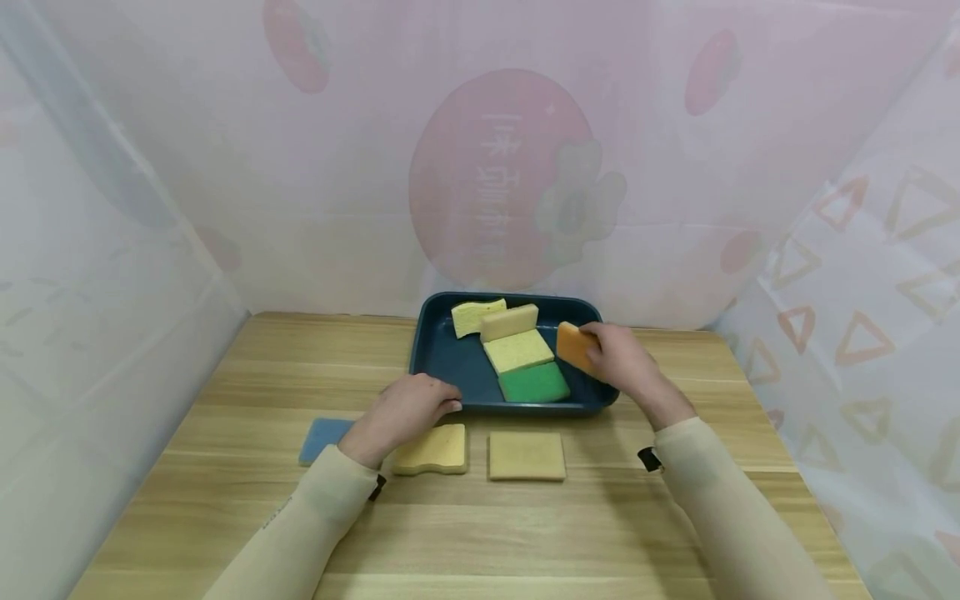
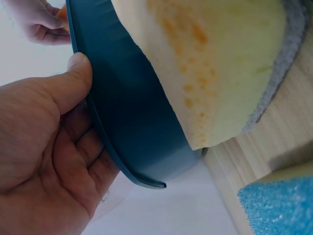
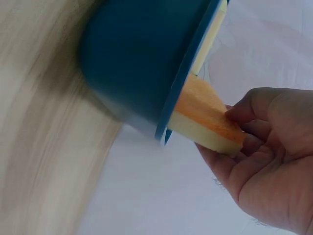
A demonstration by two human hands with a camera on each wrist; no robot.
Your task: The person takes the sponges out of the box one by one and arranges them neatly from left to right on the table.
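Pinching an orange sponge [image 1: 574,346], the right hand [image 1: 626,364] holds it above the tray's [image 1: 450,358] three-o'clock rim; the left hand [image 1: 408,408], fingers relaxed, braces the seven-o'clock rim, steadying it.

Orange sponge [image 3: 205,117] in my right hand [image 1: 622,360] feels porous foam, tray [image 2: 132,122] under my left hand [image 1: 408,408] is smooth satin blue plastic, table [image 1: 225,467] matt grained wood, blue sponge [image 2: 279,208] coarse.
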